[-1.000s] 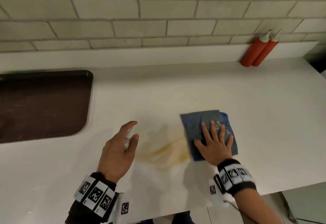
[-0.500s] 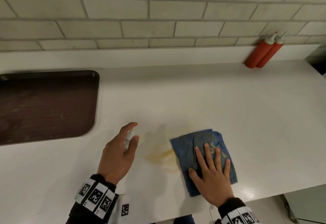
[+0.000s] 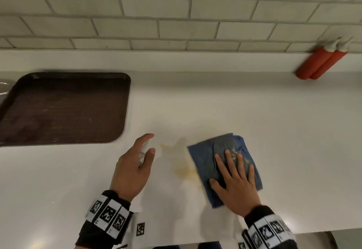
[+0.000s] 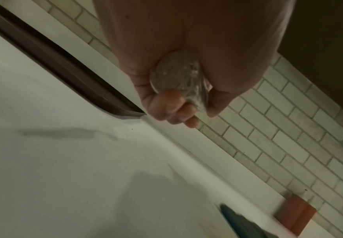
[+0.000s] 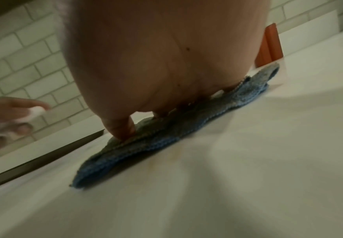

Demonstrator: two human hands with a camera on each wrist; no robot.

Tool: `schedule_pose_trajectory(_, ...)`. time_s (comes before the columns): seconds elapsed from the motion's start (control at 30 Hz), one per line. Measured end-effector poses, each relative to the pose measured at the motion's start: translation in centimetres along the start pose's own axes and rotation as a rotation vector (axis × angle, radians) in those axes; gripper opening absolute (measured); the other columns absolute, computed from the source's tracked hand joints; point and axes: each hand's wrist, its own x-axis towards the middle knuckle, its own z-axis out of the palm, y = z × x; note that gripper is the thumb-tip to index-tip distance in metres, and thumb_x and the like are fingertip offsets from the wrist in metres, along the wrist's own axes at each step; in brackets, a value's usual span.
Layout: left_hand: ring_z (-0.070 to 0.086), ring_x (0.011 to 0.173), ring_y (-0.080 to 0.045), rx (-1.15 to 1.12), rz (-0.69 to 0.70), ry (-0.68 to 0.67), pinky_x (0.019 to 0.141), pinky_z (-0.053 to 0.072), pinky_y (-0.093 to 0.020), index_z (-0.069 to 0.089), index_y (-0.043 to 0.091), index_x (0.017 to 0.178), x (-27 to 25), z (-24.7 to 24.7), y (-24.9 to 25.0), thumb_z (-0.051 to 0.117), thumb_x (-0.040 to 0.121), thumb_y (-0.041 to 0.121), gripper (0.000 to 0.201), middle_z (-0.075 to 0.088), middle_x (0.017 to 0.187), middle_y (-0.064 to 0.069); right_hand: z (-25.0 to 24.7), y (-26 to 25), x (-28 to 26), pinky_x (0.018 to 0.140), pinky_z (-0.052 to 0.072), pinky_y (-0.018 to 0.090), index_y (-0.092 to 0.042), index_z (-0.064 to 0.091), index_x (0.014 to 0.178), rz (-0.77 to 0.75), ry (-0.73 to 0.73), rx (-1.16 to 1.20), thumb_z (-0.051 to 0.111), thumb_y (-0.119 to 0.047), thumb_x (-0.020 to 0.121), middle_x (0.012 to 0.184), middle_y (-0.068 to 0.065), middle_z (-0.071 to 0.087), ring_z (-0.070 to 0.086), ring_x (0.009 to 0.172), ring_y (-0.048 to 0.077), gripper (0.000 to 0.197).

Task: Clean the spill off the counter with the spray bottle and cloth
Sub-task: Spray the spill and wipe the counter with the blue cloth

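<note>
My left hand (image 3: 135,162) grips a small clear spray bottle (image 3: 144,149) above the white counter (image 3: 254,111), left of the spill; its round base (image 4: 174,72) shows between palm and curled fingers in the left wrist view. A faint yellow spill (image 3: 183,171) smears the counter between my hands. My right hand (image 3: 234,182) lies flat with spread fingers on a blue cloth (image 3: 203,162), pressing it onto the counter at the spill's right edge. In the right wrist view the cloth (image 5: 166,138) is flattened under my thumb and fingers. The cloth carries yellowish stains.
A dark brown tray (image 3: 64,109) lies on the counter at the left. Two red squeeze bottles (image 3: 321,63) lean against the tiled wall (image 3: 176,13) at the back right. The counter's front edge runs just below my wrists.
My right hand has dragged the cloth toward me and to the left over part of the spill, which now looks smaller. The left hand holds the bottle in about the same spot.
</note>
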Motion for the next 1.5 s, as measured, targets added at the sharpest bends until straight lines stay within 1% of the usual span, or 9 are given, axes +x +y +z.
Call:
schedule_pose_trajectory(0.2,0.055,0.059,-0.003,0.01,-0.025,-0.026,0.066,0.043,-0.029,0.048,0.044,0.135,0.3,-0.4,-0.3,0.051,0.099,0.036,0.037,0.055,0.056,0.021,2.6,-1.1,-5.1,0.113,0.011,0.062,-0.03,0.031,0.153,0.032,0.019,-0.02,0.015,-0.069,0.092,0.16,0.004,0.028,0.023,0.146,0.038,0.074)
schedule_pose_trajectory(0.3,0.053,0.057,-0.003,0.004,-0.011,-0.045,0.067,0.041,-0.028,0.048,0.043,0.135,0.4,0.0,0.1,0.05,0.099,0.036,0.037,0.054,0.055,0.015,1.0,-2.1,-1.7,0.113,0.006,0.061,-0.031,0.024,0.155,-0.01,0.031,-0.006,0.025,-0.069,0.089,0.161,0.006,0.025,0.017,0.146,0.039,0.076)
schedule_pose_trajectory(0.43,0.06,0.075,-0.017,0.011,-0.034,-0.021,0.076,0.043,-0.031,0.047,0.043,0.136,0.6,0.3,0.9,0.049,0.099,0.034,0.038,0.066,0.081,-0.008,-1.9,-4.3,5.8,0.115,-0.014,0.061,-0.036,-0.009,0.155,0.024,-0.018,0.038,0.01,-0.072,0.085,0.165,0.0,-0.015,-0.02,0.148,0.034,0.081)
schedule_pose_trajectory(0.53,0.059,0.082,-0.019,0.039,-0.059,0.006,0.081,0.045,-0.034,0.045,0.046,0.135,0.5,0.3,1.1,0.048,0.099,0.036,0.038,0.057,0.076,0.001,-3.0,-6.2,8.5,0.114,-0.013,0.063,-0.035,-0.011,0.155,0.07,-0.061,0.05,0.02,-0.066,0.093,0.164,0.0,-0.019,-0.024,0.147,0.035,0.076)
schedule_pose_trajectory(0.77,0.05,0.068,-0.012,0.051,-0.053,-0.024,0.08,0.049,-0.036,0.045,0.045,0.136,0.0,-0.4,0.4,0.047,0.099,0.038,0.038,0.046,0.061,0.014,0.6,-2.3,-0.9,0.113,0.007,0.057,-0.034,0.019,0.156,-0.303,0.049,-0.087,0.036,-0.066,0.089,0.163,0.0,0.014,0.017,0.148,0.039,0.076)
schedule_pose_trajectory(0.97,0.052,0.068,-0.011,0.045,-0.071,-0.008,0.08,0.049,-0.039,0.045,0.044,0.135,-0.6,-0.8,0.2,0.048,0.099,0.038,0.037,0.05,0.062,0.011,1.5,-4.3,-0.9,0.111,0.011,0.062,-0.031,0.03,0.153,-0.197,-0.004,-0.035,0.037,-0.068,0.088,0.16,0.004,0.028,0.024,0.146,0.039,0.075)
schedule_pose_trajectory(1.13,0.05,0.069,-0.014,0.066,-0.085,-0.004,0.077,0.047,-0.036,0.047,0.041,0.137,-0.7,-0.7,0.3,0.048,0.099,0.035,0.039,0.045,0.063,0.012,-1.2,-10.4,7.0,0.112,-0.016,0.063,-0.035,-0.002,0.156,-0.126,-0.006,0.027,0.025,-0.067,0.092,0.165,0.002,-0.011,-0.018,0.148,0.037,0.076)
schedule_pose_trajectory(1.27,0.055,0.076,-0.016,0.067,-0.088,0.01,0.08,0.048,-0.036,0.046,0.042,0.136,-1.0,-1.1,0.3,0.048,0.098,0.036,0.039,0.05,0.068,0.012,-2.6,-12.6,10.6,0.112,-0.016,0.065,-0.036,-0.008,0.155,-0.167,-0.095,-0.037,0.025,-0.067,0.092,0.163,0.001,-0.021,-0.026,0.145,0.037,0.078)
schedule_pose_trajectory(1.5,0.057,0.076,-0.019,0.062,-0.098,-0.022,0.083,0.051,-0.041,0.042,0.047,0.136,-0.9,-1.7,-0.3,0.045,0.098,0.041,0.038,0.052,0.069,0.007,0.3,-7.7,1.5,0.108,0.009,0.06,-0.034,0.029,0.153,-0.471,-0.032,-0.115,0.04,-0.069,0.086,0.162,0.003,0.026,0.024,0.145,0.042,0.076)
